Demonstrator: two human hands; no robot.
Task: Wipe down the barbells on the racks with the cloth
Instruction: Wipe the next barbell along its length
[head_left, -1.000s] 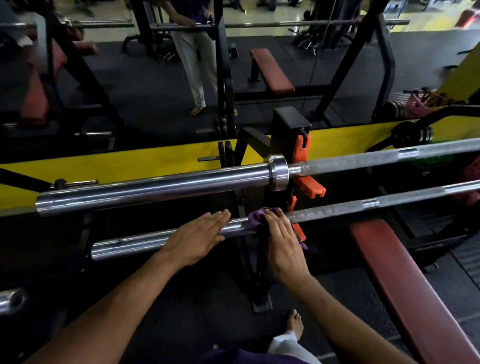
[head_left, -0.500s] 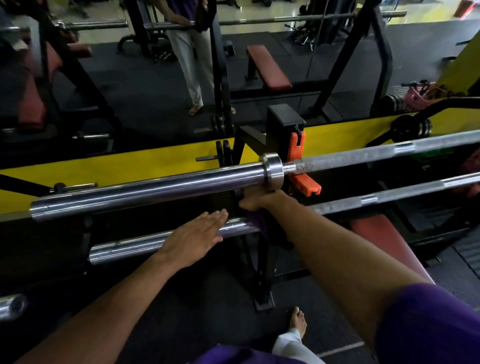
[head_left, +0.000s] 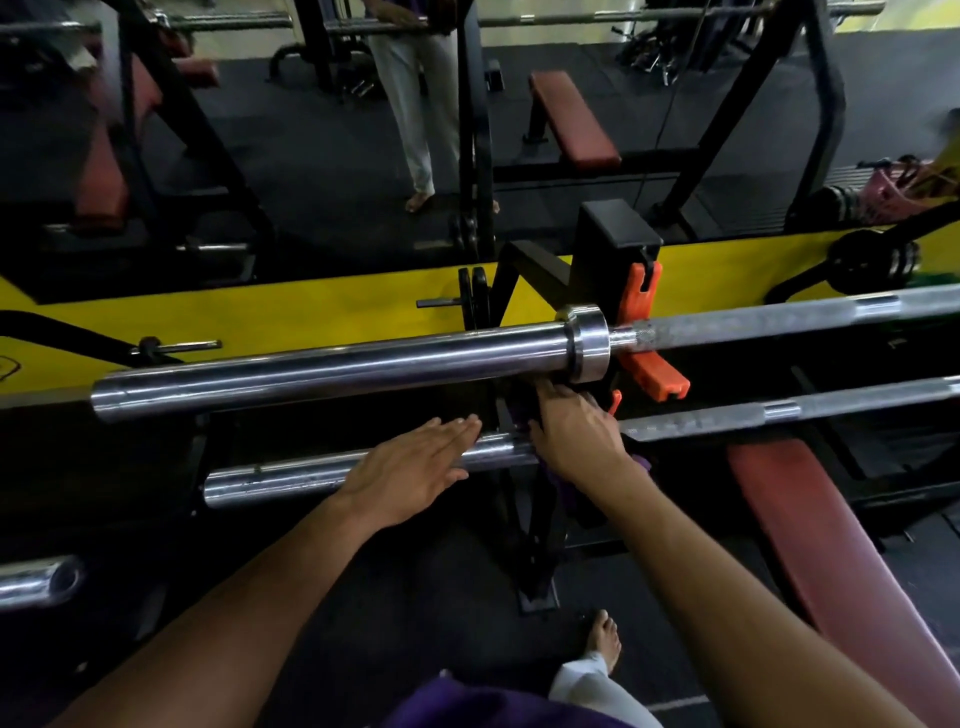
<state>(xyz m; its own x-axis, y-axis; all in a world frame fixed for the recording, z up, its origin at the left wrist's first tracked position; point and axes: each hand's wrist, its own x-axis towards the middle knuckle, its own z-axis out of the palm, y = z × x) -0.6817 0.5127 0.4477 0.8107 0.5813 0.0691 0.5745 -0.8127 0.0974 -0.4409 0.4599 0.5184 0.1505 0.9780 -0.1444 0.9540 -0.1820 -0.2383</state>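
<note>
Underfoot, dark rubber floor runs beneath a black rack upright backed by a yellow wall band, with a mirror above it showing benches and a standing person. Taking that upright as the landmark: the upper barbell lies across it on an orange hook, its long axis running left to right and rising slightly rightward, its smooth sleeve ending free well to the left. Below and nearer the viewer, the lower barbell runs parallel, its sleeve also ending free to the left, its knurled shaft reaching past the right edge. The left hand rests flat on that lower sleeve, just left of the upright, fingers straight and close together. The right hand sits at the upright's foot side, over the lower bar, fingers reaching up toward the upper collar and pressing a purple cloth; whether they curl round it I cannot tell. A red bench lies right of the upright; open floor lies left.
</note>
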